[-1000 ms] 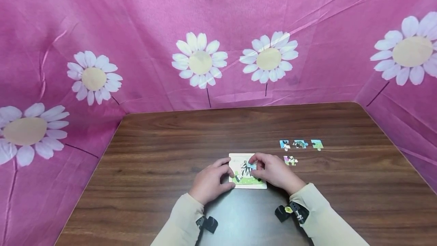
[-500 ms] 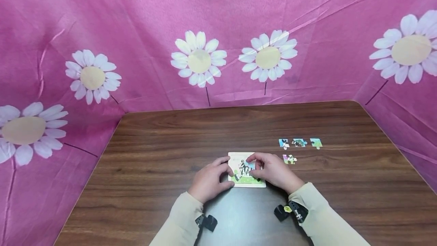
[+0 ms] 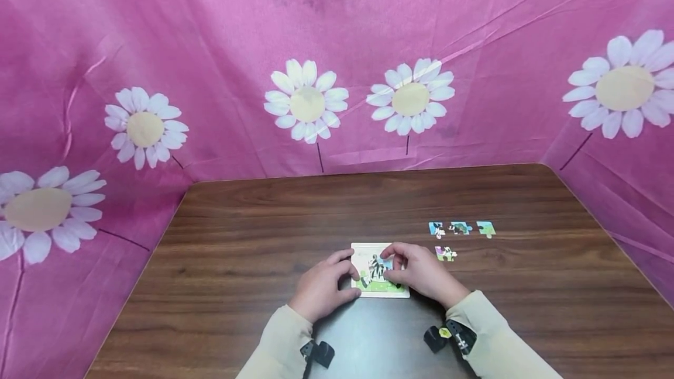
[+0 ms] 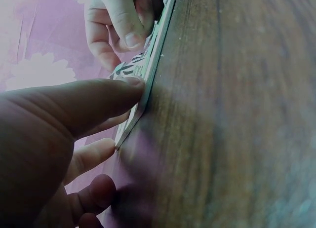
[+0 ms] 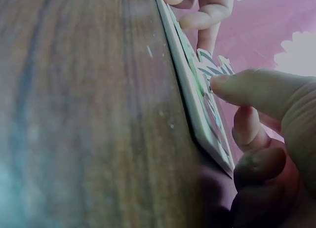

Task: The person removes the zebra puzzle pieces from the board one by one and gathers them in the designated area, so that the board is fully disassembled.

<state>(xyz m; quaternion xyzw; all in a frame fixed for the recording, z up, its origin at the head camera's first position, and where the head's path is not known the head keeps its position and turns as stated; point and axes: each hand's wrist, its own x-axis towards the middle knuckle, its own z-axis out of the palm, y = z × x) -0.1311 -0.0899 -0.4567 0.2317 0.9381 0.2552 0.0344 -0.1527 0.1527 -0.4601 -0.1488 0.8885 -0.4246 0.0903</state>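
Observation:
A small puzzle board (image 3: pixel 368 294) with a pale frame and a zebra picture lies on the table between the hands. My left hand (image 3: pixel 323 286) holds its left side, with thumb and fingers at its edges. Over the right part of the board, my right hand (image 3: pixel 421 271) pinches a zebra-striped puzzle piece (image 5: pixel 210 63) between thumb and fingers. In the right wrist view that piece stands tilted above the board's surface. The right fingers hide part of the picture and the board's far right corner.
Beyond the right hand lie several loose puzzle pieces: a blue one (image 3: pixel 436 229), a dark-patterned one (image 3: pixel 460 228), a blue-green one (image 3: pixel 486 228) and a pink-green one (image 3: pixel 446 254). A pink flowered cloth (image 3: pixel 358 16) hangs behind the wooden table (image 3: pixel 253 215).
The head view has tilted slightly, so the whole scene sits lower. Both hands stay at the board; the right fingers have shifted only a little around the piece.

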